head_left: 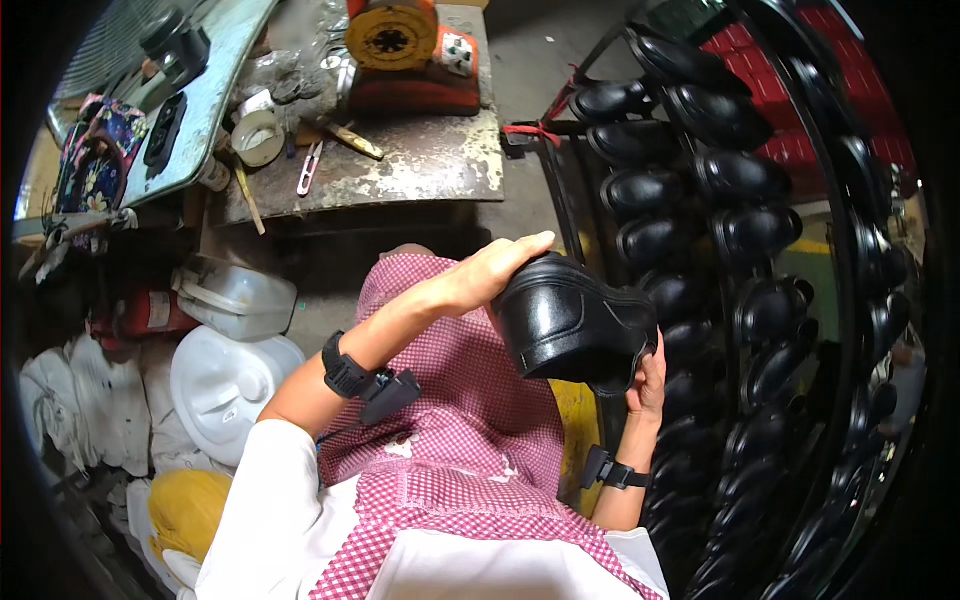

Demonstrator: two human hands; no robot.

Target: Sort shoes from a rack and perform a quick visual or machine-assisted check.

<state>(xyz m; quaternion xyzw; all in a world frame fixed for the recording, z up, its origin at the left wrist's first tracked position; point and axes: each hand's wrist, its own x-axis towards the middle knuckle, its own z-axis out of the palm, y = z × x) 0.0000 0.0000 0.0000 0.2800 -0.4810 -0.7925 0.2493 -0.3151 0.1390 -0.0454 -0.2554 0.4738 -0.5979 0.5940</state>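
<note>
A glossy black shoe (560, 310) is held up in front of my lap, turned on its side, its dark opening facing back toward me. My left hand (490, 275) grips its left end, the thumb lying along the upper rim and the other fingers hidden behind. At the opposite end my right hand (649, 382) holds the shoe from the right, fingers pressed against its edge. Below it lies the red checked apron (430, 340) across my knees.
Racks full of black shoes (735, 175) stand close on my right. Ahead is a worn workbench (430, 160) carrying an orange machine (400, 60), a tape roll (258, 137), small snips (311, 168) and a brush (355, 140). Plastic jugs (235, 385) and white cloths (95, 400) lie left.
</note>
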